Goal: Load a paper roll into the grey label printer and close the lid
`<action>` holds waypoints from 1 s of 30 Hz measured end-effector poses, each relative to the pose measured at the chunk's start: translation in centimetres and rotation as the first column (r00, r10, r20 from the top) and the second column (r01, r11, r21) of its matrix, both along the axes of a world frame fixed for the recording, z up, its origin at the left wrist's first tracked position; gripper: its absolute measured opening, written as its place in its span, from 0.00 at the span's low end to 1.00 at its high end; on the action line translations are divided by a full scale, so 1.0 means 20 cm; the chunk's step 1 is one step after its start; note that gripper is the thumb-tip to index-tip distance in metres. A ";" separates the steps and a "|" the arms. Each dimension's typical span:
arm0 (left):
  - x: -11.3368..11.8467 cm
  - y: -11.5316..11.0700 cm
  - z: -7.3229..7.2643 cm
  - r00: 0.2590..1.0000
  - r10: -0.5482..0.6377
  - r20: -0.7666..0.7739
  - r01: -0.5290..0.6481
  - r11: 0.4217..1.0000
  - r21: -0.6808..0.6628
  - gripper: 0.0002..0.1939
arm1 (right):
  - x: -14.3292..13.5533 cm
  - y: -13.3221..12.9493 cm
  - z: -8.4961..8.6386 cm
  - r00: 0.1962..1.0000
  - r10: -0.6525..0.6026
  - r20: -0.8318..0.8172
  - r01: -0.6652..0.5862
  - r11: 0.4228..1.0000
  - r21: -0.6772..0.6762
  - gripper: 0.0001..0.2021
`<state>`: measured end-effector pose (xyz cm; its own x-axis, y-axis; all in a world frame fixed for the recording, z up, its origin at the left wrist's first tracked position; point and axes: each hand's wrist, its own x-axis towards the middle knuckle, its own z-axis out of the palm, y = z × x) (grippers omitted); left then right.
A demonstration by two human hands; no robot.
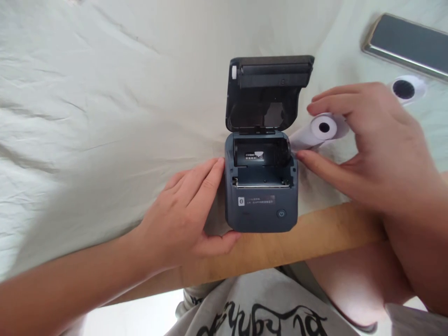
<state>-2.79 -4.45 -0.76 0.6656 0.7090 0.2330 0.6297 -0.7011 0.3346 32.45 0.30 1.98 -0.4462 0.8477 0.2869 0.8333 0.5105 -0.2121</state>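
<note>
A dark blue portable label printer [261, 207] lies on the cloth with its black lid [257, 105] swung up. Its paper bay shows a small printed label inside and no roll. My left hand [189, 210] grips the printer's left side, fingers along the edge and thumb at the front corner. Just right of the printer is a white paper roll [318, 129] with a dark core hole, a loose paper flap beside it. My right hand [371, 135] spreads thumb and fingers around that roll; the thumb tip is close to the printer's right edge. Contact with the roll is unclear.
A second white roll [415, 88] stands behind my right hand, partly covered by it. At the top right lies a dark phone-like slab [413, 44]. The creased pale cloth [87, 116] ends at a wooden table edge [315, 235], close to my lap.
</note>
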 end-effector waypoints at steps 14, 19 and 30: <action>0.02 -0.01 -0.03 0.998 0.049 0.033 -0.049 0.999 0.004 0.52 | 0.01 0.06 -0.05 0.980 0.193 -0.040 -0.195 0.980 -0.049 0.20; 0.00 0.00 0.00 1.000 0.000 0.010 0.000 1.000 -0.016 0.53 | 0.01 0.07 -0.06 0.975 0.205 -0.083 -0.209 0.977 -0.042 0.18; 0.01 -0.01 -0.02 1.000 0.008 0.018 -0.009 1.000 0.017 0.49 | -0.06 -0.05 0.06 0.936 -0.043 -0.349 0.005 0.994 -0.109 0.21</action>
